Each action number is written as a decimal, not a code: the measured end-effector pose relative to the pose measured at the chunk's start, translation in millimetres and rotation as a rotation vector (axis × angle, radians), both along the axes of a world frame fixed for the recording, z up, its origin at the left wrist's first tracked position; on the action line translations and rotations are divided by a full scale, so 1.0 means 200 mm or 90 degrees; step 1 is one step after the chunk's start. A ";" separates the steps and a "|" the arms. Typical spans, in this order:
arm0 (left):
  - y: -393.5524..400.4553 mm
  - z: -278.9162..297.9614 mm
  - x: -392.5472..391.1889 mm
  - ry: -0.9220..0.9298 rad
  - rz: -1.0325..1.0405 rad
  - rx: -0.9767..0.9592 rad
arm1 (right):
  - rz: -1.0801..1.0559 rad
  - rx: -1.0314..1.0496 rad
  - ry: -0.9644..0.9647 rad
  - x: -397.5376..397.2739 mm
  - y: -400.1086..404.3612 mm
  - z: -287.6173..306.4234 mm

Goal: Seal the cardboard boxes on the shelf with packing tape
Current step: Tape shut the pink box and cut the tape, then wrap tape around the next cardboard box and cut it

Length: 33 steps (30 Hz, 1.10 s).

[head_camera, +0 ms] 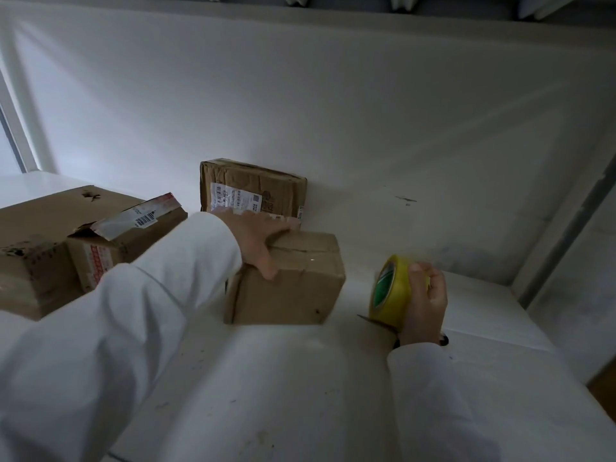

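Yellow tape roll [393, 291], green label, writing unreadable.

The white shelf [273, 378] runs back to a white rear wall, its surface scuffed with small dark specks. A small brown cardboard box [293, 288] sits on it near the middle, flaps closed. Behind it, against the rear wall, a creased box with a shipping label [253, 188] stands upright. At the left, a box with a torn, lifted flap [130, 238] lies beside a large stained box [33, 261], the two touching. A yellow tape roll [393, 288] stands on edge to the right, apart from the small box.
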State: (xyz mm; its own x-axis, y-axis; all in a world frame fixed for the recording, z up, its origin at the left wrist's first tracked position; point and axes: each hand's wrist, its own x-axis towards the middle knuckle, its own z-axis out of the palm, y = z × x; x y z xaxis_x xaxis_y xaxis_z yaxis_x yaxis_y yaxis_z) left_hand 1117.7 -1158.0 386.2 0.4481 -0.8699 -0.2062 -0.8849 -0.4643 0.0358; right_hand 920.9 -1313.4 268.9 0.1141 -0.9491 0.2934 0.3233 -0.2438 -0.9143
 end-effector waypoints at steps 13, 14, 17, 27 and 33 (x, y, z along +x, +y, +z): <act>0.05 -0.24 0.23 0.215 0.320 -0.497 | 0.078 -0.043 0.128 0.05 0.08 0.01; 0.05 -0.24 0.21 0.239 0.320 -0.528 | 0.082 -0.043 0.129 0.05 0.08 0.02; 0.03 -0.23 0.19 0.298 0.306 -0.502 | 0.106 -0.045 0.133 0.05 0.10 0.02; 0.04 -0.29 0.08 0.515 0.231 -0.547 | 0.133 -0.049 0.178 0.08 0.09 -0.01; 0.01 -0.49 -0.05 0.481 0.296 -0.829 | 0.078 -0.080 0.172 0.08 0.09 -0.02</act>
